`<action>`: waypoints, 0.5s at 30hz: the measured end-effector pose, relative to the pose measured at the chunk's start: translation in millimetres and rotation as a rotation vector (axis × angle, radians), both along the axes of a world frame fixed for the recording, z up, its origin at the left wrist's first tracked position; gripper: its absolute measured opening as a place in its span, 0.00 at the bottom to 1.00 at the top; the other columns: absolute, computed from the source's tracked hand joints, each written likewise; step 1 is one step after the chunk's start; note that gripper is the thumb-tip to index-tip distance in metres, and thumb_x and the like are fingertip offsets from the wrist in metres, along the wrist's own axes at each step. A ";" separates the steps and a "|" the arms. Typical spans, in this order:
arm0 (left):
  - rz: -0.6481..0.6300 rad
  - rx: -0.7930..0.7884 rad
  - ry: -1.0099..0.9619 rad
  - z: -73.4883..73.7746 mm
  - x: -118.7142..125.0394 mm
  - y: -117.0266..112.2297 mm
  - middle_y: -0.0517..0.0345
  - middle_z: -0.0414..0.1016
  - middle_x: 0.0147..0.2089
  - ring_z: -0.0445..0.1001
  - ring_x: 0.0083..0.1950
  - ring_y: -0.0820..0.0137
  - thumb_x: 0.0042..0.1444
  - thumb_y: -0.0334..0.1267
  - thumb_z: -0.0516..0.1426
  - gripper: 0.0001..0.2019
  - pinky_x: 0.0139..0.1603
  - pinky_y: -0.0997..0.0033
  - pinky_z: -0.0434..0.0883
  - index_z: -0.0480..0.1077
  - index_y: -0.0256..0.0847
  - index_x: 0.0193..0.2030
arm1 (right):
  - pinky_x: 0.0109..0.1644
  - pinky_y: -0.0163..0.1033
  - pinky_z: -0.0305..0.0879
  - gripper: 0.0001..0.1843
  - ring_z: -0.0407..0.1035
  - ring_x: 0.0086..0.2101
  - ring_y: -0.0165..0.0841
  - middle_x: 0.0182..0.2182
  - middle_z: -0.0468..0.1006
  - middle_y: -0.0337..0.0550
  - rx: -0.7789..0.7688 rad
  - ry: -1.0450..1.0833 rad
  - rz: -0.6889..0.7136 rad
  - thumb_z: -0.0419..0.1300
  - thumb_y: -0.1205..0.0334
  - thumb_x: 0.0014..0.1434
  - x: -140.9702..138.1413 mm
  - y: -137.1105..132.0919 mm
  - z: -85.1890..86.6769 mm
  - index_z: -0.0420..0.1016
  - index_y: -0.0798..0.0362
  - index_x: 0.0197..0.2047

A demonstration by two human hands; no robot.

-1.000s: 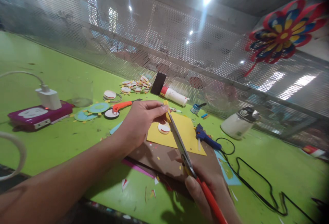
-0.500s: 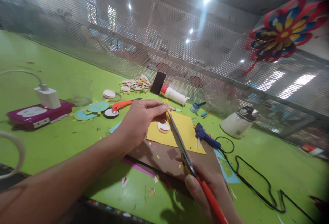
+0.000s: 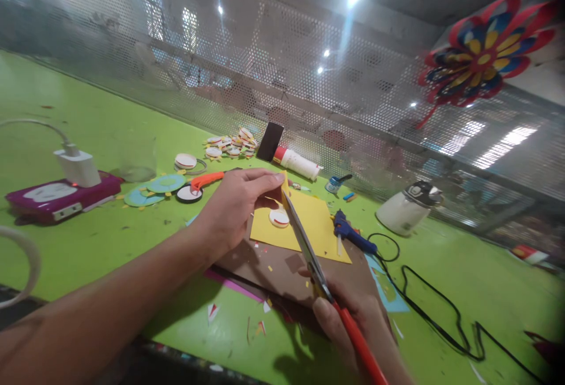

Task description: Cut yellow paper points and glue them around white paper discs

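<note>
My left hand (image 3: 241, 205) pinches a small strip of yellow paper (image 3: 285, 181) between thumb and fingers, above a larger yellow sheet. Wrapped round the red handles of a pair of scissors (image 3: 309, 249) is my right hand (image 3: 342, 314). The scissor blades point up and away, their tips close to the lower end of the strip; whether they touch it I cannot tell. Below my left fingers a small white disc (image 3: 279, 218) with a red mark rests on the yellow sheet (image 3: 313, 232). That sheet lies on a brown board (image 3: 253, 267).
A blue glue gun (image 3: 353, 235) with a black cord lies right of the sheet. Orange-handled cutters (image 3: 206, 181), light-blue rings (image 3: 165, 183), a purple power strip (image 3: 64, 196), a glass, several white discs (image 3: 229, 145), a phone (image 3: 270, 140) and a white kettle-like container (image 3: 404, 211) stand around.
The scissor tips have shifted slightly against the yellow strip, which now shows more upright in my left fingers. Both hands stay nearly in place; the whole view has moved a little.
</note>
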State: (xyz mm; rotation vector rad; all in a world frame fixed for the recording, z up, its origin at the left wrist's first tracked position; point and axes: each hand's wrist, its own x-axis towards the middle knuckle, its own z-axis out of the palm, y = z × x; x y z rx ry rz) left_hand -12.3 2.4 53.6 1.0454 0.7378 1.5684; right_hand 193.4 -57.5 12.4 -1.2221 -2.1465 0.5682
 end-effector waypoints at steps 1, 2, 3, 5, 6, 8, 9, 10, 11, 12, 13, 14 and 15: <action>0.011 -0.006 0.001 0.1 0.1 0.1 0.55 0.74 0.26 0.70 0.30 0.73 0.48 0.36 0.62 0.06 0.32 0.75 0.66 0.77 0.35 0.27 | 0.19 0.30 0.59 0.28 0.65 0.18 0.31 0.14 0.69 0.38 0.002 -0.009 -0.002 0.50 0.41 0.61 -0.6 -0.2 0.6 0.78 0.54 0.45; 0.020 -0.013 0.002 0.2 0.3 0.3 0.56 0.73 0.26 0.70 0.30 0.73 0.48 0.36 0.63 0.06 0.32 0.75 0.66 0.77 0.35 0.27 | 0.18 0.30 0.58 0.28 0.65 0.18 0.31 0.14 0.69 0.38 0.004 -0.021 -0.007 0.49 0.40 0.60 -1.2 -0.4 1.5 0.79 0.54 0.43; 0.025 -0.021 0.005 0.2 0.3 0.5 0.56 0.73 0.26 0.70 0.30 0.73 0.48 0.36 0.63 0.06 0.32 0.75 0.66 0.77 0.35 0.27 | 0.18 0.30 0.58 0.28 0.65 0.18 0.31 0.14 0.70 0.38 0.006 -0.031 -0.014 0.49 0.40 0.60 -1.7 -0.6 2.3 0.79 0.53 0.40; 0.028 -0.030 0.008 0.1 0.4 1.1 0.56 0.73 0.25 0.70 0.29 0.73 0.48 0.36 0.63 0.06 0.32 0.74 0.66 0.77 0.35 0.27 | 0.18 0.30 0.57 0.28 0.65 0.18 0.31 0.14 0.69 0.38 0.007 -0.042 -0.022 0.48 0.40 0.61 -2.5 -0.8 3.7 0.79 0.53 0.36; 0.026 -0.031 0.008 0.0 0.4 1.4 0.56 0.73 0.25 0.70 0.29 0.73 0.48 0.36 0.63 0.06 0.32 0.74 0.67 0.77 0.35 0.27 | 0.18 0.30 0.56 0.28 0.64 0.18 0.31 0.14 0.69 0.38 0.010 -0.041 -0.022 0.48 0.40 0.61 -2.7 -0.8 4.0 0.79 0.53 0.35; 0.022 -0.028 0.003 -0.3 0.4 1.8 0.57 0.73 0.25 0.69 0.28 0.73 0.48 0.36 0.63 0.06 0.33 0.73 0.67 0.77 0.35 0.27 | 0.17 0.30 0.55 0.27 0.64 0.18 0.30 0.13 0.69 0.38 0.018 -0.035 -0.016 0.48 0.41 0.61 -2.6 -0.6 3.7 0.79 0.53 0.35; 0.023 -0.026 0.000 -0.3 0.4 1.9 0.57 0.73 0.25 0.69 0.28 0.73 0.47 0.36 0.63 0.06 0.33 0.72 0.67 0.77 0.35 0.27 | 0.17 0.30 0.54 0.27 0.63 0.18 0.30 0.13 0.68 0.38 0.018 -0.035 -0.013 0.49 0.41 0.61 -2.3 -0.4 3.3 0.79 0.53 0.36; 0.024 -0.026 -0.002 -0.4 0.5 1.9 0.56 0.73 0.26 0.68 0.27 0.74 0.47 0.36 0.63 0.06 0.34 0.72 0.67 0.77 0.35 0.27 | 0.17 0.30 0.54 0.27 0.63 0.17 0.30 0.13 0.68 0.37 0.013 -0.037 -0.011 0.49 0.41 0.61 -2.1 -0.3 2.8 0.79 0.53 0.37; 0.025 -0.027 -0.004 -0.5 0.6 1.8 0.56 0.74 0.26 0.68 0.27 0.74 0.47 0.36 0.63 0.06 0.35 0.71 0.67 0.77 0.35 0.27 | 0.17 0.30 0.53 0.27 0.62 0.17 0.29 0.14 0.68 0.37 0.005 -0.039 -0.011 0.49 0.41 0.61 -1.9 -0.2 2.3 0.79 0.53 0.38; 0.026 -0.028 -0.004 -0.6 0.6 1.8 0.55 0.74 0.27 0.68 0.27 0.74 0.47 0.37 0.63 0.06 0.36 0.70 0.68 0.77 0.35 0.28 | 0.17 0.30 0.53 0.27 0.61 0.17 0.29 0.14 0.68 0.37 -0.005 -0.039 -0.012 0.49 0.41 0.61 -1.9 -0.2 1.9 0.79 0.54 0.39; 0.028 -0.029 -0.001 -0.8 0.7 1.9 0.55 0.75 0.28 0.67 0.27 0.74 0.47 0.37 0.63 0.06 0.36 0.70 0.68 0.77 0.35 0.28 | 0.18 0.30 0.54 0.27 0.60 0.17 0.29 0.14 0.68 0.37 -0.014 -0.035 -0.015 0.49 0.41 0.61 -2.0 -0.4 1.7 0.79 0.54 0.40; 0.030 -0.028 0.002 -1.1 0.8 2.0 0.55 0.75 0.28 0.68 0.27 0.74 0.47 0.37 0.63 0.07 0.37 0.69 0.68 0.77 0.35 0.28 | 0.18 0.30 0.54 0.27 0.60 0.17 0.29 0.15 0.68 0.37 -0.019 -0.028 -0.018 0.49 0.41 0.61 -2.1 -0.6 1.6 0.79 0.54 0.41; 0.033 -0.026 0.006 -1.5 0.9 2.3 0.55 0.75 0.28 0.68 0.27 0.74 0.47 0.37 0.63 0.07 0.37 0.69 0.68 0.77 0.35 0.28 | 0.19 0.30 0.55 0.27 0.60 0.17 0.29 0.15 0.68 0.36 -0.017 -0.021 -0.022 0.49 0.41 0.61 -2.4 -0.9 1.7 0.78 0.54 0.43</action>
